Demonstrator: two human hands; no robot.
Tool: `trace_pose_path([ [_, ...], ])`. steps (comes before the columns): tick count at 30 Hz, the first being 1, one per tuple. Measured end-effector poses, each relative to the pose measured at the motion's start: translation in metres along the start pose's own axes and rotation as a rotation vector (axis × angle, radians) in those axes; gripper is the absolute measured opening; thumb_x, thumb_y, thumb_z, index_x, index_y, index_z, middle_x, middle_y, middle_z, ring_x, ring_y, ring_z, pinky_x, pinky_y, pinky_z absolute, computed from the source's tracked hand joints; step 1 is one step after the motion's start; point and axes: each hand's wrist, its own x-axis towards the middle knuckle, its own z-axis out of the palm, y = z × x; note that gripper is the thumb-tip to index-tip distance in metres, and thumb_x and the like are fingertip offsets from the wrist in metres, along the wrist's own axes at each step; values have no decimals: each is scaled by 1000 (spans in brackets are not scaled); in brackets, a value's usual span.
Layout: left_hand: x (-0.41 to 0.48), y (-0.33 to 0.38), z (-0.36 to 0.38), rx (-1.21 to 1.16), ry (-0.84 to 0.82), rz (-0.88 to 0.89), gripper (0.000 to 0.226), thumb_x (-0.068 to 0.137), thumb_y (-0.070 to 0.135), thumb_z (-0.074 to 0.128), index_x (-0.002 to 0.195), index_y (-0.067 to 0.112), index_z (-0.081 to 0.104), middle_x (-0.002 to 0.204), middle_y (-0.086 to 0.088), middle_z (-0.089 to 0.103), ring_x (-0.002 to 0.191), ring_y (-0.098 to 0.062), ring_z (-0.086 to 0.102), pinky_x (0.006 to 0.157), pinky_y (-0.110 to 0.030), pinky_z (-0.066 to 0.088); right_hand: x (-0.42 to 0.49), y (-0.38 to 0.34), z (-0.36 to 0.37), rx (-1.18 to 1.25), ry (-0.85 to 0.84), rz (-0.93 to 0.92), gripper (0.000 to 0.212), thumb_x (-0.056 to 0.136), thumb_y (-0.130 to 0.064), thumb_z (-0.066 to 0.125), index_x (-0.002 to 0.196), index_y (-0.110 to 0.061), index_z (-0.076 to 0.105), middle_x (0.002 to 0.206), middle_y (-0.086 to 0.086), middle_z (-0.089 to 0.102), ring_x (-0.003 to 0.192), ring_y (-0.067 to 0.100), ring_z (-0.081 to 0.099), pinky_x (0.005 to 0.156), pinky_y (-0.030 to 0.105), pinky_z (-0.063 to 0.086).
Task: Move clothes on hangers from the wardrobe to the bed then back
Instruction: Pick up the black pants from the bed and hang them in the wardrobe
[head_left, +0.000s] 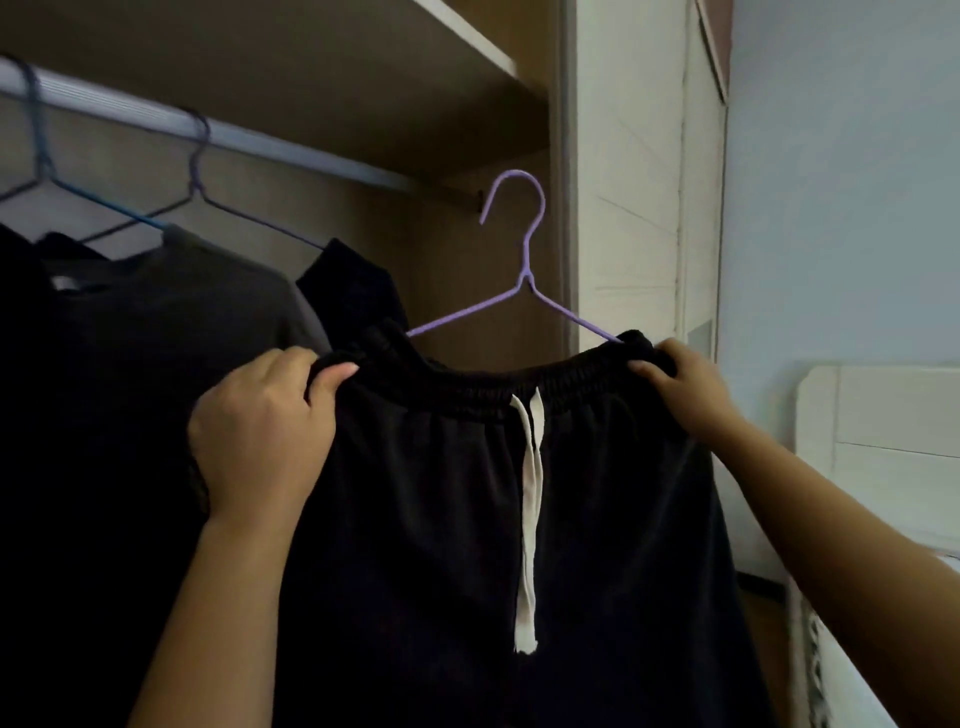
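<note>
Black drawstring pants (441, 519) with a white cord hang on a purple wire hanger (524, 270). My left hand (260, 431) grips the waistband at its left end and my right hand (680, 379) grips it at the right end. The hanger's hook is free in the air, below and to the right of the wardrobe rail (218, 130). Two more hangers sit on the rail at the left: a blue one (47, 166) and a dark purple one (200, 171), with dark garments (171, 291) on them.
A wardrobe shelf (467, 47) runs above the rail. The white wardrobe side panel (628, 208) stands just right of the hanger. A pale wall (841, 182) and a white bed headboard (883, 426) lie at the right.
</note>
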Motion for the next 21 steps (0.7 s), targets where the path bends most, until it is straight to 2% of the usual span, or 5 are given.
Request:
trace_pose_path([
  [9, -2, -39, -25, 111, -3, -31, 38, 83, 36, 52, 75, 1, 64, 63, -15, 64, 53, -35, 59, 46, -32, 41, -1, -19, 13, -18, -365, -59, 36, 84, -38, 59, 81, -3, 60, 69, 7, 58, 70, 24, 54, 59, 30, 38],
  [12, -10, -41, -14, 67, -73, -107, 30, 82, 31, 61, 76, 2, 64, 65, -15, 65, 57, -37, 60, 48, -35, 43, -3, -13, 0, 9, -451, -57, 37, 84, -36, 61, 90, 1, 65, 82, 17, 66, 78, 31, 61, 68, 33, 45],
  [14, -14, -38, -4, 10, -112, -162, 24, 81, 25, 66, 76, 2, 64, 67, -16, 65, 60, -38, 60, 51, -36, 42, -7, -10, -14, 116, -493, -10, 28, 84, -30, 63, 96, -6, 70, 90, 12, 70, 83, 22, 67, 75, 30, 51],
  [16, -16, -32, 8, -43, -138, -176, 22, 82, 22, 65, 75, 2, 63, 66, -16, 64, 60, -38, 59, 53, -35, 39, -13, -7, -30, 250, -557, 78, 18, 81, -28, 67, 90, -13, 71, 81, 4, 71, 69, 9, 68, 62, 17, 53],
  [21, -7, -5, 44, -81, -132, -95, 27, 85, 25, 56, 78, 0, 61, 70, -19, 65, 64, -39, 60, 59, -44, 44, -21, 16, -75, 401, -665, 306, 57, 31, -47, 83, 72, -11, 69, 63, 1, 72, 56, 12, 68, 49, 18, 51],
])
